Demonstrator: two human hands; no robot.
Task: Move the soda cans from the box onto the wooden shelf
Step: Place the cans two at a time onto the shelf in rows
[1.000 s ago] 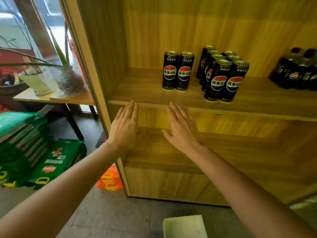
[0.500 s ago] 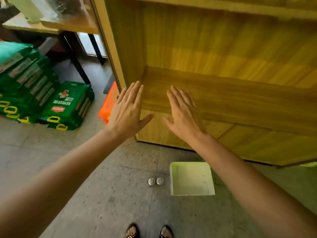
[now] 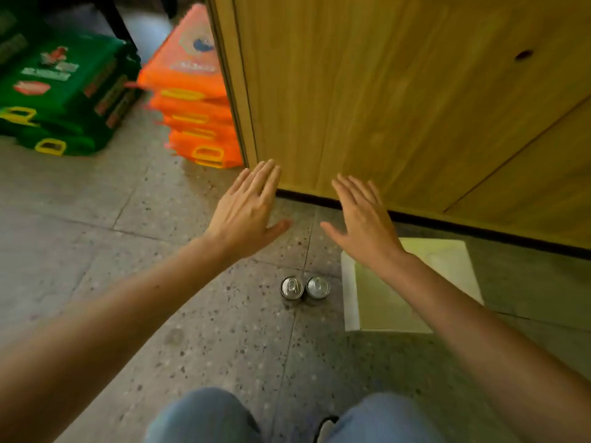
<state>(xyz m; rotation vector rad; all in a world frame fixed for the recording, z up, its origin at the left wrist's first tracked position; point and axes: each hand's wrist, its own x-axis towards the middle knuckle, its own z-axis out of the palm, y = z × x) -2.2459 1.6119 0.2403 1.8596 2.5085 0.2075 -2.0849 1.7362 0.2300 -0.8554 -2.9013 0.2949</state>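
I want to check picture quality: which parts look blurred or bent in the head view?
Head view: green packs and orange packs smeared at upper left; two cans fairly sharp at centre; cabinet base edge bows from wide-angle lens; soft light, no glare.

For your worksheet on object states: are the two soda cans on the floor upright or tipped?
Upright: both soda cans show round silver tops facing up, standing beside the box.

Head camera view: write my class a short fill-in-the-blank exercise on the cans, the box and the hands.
1. ____ soda cans stand upright on the floor.
2. The cans stand to the ____ of the box in the picture.
3. The left hand and right hand are open and hold ____.
4. Inside, the box looks ____.

Missing words: two; left; nothing; empty
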